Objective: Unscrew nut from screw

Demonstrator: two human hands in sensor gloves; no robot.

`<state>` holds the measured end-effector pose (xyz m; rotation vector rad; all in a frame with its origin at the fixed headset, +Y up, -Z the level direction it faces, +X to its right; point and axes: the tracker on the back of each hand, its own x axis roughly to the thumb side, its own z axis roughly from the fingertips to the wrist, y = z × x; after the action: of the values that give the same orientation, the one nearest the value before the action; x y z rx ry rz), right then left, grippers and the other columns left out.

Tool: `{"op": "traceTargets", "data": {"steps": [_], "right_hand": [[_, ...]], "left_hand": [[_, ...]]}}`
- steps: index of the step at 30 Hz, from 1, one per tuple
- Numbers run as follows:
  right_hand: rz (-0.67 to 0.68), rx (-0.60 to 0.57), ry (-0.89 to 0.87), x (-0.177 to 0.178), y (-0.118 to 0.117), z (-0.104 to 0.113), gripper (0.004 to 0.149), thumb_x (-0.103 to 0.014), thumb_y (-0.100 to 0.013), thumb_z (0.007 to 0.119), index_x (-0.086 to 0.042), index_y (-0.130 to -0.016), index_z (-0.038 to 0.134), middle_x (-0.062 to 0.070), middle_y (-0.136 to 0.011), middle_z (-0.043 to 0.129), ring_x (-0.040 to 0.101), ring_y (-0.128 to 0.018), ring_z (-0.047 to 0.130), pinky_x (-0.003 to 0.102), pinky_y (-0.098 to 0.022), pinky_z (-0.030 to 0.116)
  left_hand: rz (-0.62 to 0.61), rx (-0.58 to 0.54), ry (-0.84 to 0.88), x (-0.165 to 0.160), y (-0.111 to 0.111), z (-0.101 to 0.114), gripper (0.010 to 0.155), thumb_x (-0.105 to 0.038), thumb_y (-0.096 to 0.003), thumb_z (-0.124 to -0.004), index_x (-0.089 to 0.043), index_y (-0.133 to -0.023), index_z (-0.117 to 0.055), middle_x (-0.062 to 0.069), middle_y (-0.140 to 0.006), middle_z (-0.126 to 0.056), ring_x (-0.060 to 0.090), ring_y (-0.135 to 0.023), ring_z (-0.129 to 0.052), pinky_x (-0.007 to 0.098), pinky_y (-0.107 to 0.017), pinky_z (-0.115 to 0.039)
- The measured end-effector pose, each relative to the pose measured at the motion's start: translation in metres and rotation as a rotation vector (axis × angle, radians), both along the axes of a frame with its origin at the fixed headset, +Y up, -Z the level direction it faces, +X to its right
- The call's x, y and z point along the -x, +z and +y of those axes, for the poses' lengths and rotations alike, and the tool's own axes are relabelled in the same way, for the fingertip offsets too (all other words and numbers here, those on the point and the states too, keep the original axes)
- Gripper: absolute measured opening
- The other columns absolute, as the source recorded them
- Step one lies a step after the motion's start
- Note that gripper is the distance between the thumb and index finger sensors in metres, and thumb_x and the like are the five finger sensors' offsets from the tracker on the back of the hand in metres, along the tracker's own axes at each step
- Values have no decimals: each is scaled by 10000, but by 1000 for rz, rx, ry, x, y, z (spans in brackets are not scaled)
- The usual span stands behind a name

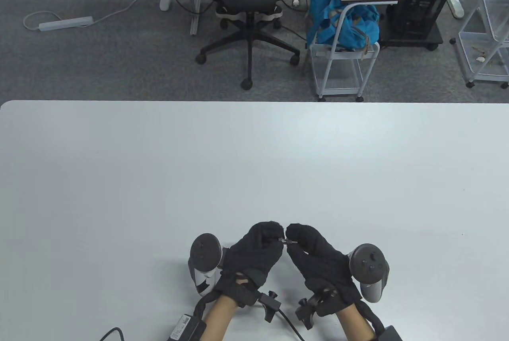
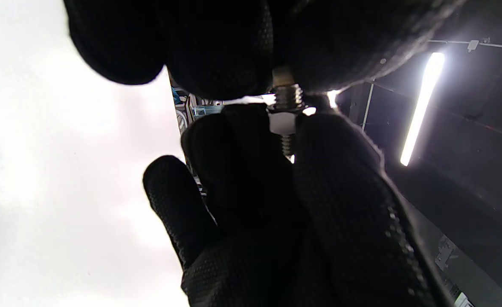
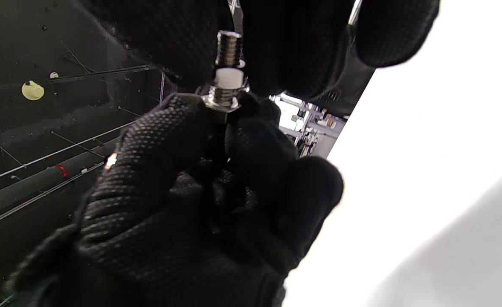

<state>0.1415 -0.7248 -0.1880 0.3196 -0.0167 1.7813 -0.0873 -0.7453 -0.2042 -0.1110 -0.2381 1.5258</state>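
Observation:
In the table view my two gloved hands meet low at the middle of the white table [image 1: 254, 166], lifted a little above it. Between them is a small metal screw [image 1: 287, 242] lying left to right. My left hand [image 1: 277, 238] grips the screw's head end; in the left wrist view its fingertips [image 2: 233, 64] close over the top of the threaded screw [image 2: 288, 96]. My right hand [image 1: 293, 243] pinches the nut [image 2: 282, 123], a pale hex piece partway along the thread. In the right wrist view the nut [image 3: 229, 79] sits below the screw's free tip [image 3: 229, 44]. The screw head is hidden.
Beyond the table's far edge stand an office chair [image 1: 248, 6] and a white cart with a blue bag [image 1: 342, 26]. Cables [image 1: 286, 317] run from my wrists at the table's front edge.

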Motion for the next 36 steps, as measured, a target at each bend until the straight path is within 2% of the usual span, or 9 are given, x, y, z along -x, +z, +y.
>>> {"op": "traceTargets", "data": {"steps": [5,8,14,18,22,26,29,32,36], "right_hand": [[-45,9,5,0,1,-4,623,-472,-560,725,-139,-1075,612,216,-995,700,464,-826,751,678,-612,623],[-71,57,66,-1,1,-8,665,-530,-563,685,-80,-1051,644,236,-926,785,484,-756,809,685,-578,647],[-59,43,36,3,0,-8,561,-446,-555,725,-50,-953,722,118,-710,919,366,-563,930,626,-533,744],[-39,-27,48,3,1,-1,523,-358,-544,777,-123,-1001,677,115,-805,859,358,-659,897,617,-577,732],[-3,-16,20,3,0,0,512,-325,-542,797,-214,-1025,670,152,-953,747,408,-802,800,654,-624,662],[-30,12,9,1,0,-5,629,-455,-554,746,-145,-1080,596,203,-996,696,454,-830,753,675,-617,628],[-64,62,35,0,-1,-10,670,-533,-560,691,-78,-1048,638,229,-922,778,479,-752,810,687,-579,647],[-44,72,30,2,-2,-11,567,-488,-563,699,-67,-938,749,127,-712,926,377,-560,934,635,-528,742],[-35,46,14,3,-2,-9,549,-439,-559,721,-61,-957,717,105,-710,909,345,-555,929,613,-538,754]], "left_hand": [[-6,-5,-6,-1,0,0,482,-371,-467,-879,-243,-921,-782,138,-848,-895,224,-552,-963,545,-522,-823],[-11,-13,-14,-1,0,0,481,-371,-466,-879,-245,-920,-782,136,-849,-895,223,-552,-963,545,-523,-822],[-18,-15,-21,-1,0,-1,480,-370,-467,-879,-245,-921,-782,137,-850,-893,225,-551,-962,545,-523,-822],[-13,-10,-14,-1,0,-1,480,-369,-466,-880,-243,-920,-784,139,-849,-893,226,-551,-962,547,-522,-821],[-7,-2,6,0,-1,-1,480,-370,-468,-878,-245,-922,-780,138,-851,-891,224,-553,-960,546,-524,-820],[-10,-6,-2,-1,0,0,481,-371,-467,-877,-246,-921,-781,138,-850,-891,223,-553,-961,544,-524,-821],[-14,-11,-8,-1,-1,0,481,-371,-468,-877,-246,-922,-780,136,-852,-890,222,-554,-960,544,-525,-821],[-13,-11,-17,-1,-1,-1,479,-369,-468,-878,-246,-921,-781,136,-853,-888,223,-555,-959,545,-526,-820],[-31,-21,-8,-1,-1,-1,479,-370,-477,-870,-250,-931,-777,131,-869,-884,230,-569,-958,552,-534,-812]]}}
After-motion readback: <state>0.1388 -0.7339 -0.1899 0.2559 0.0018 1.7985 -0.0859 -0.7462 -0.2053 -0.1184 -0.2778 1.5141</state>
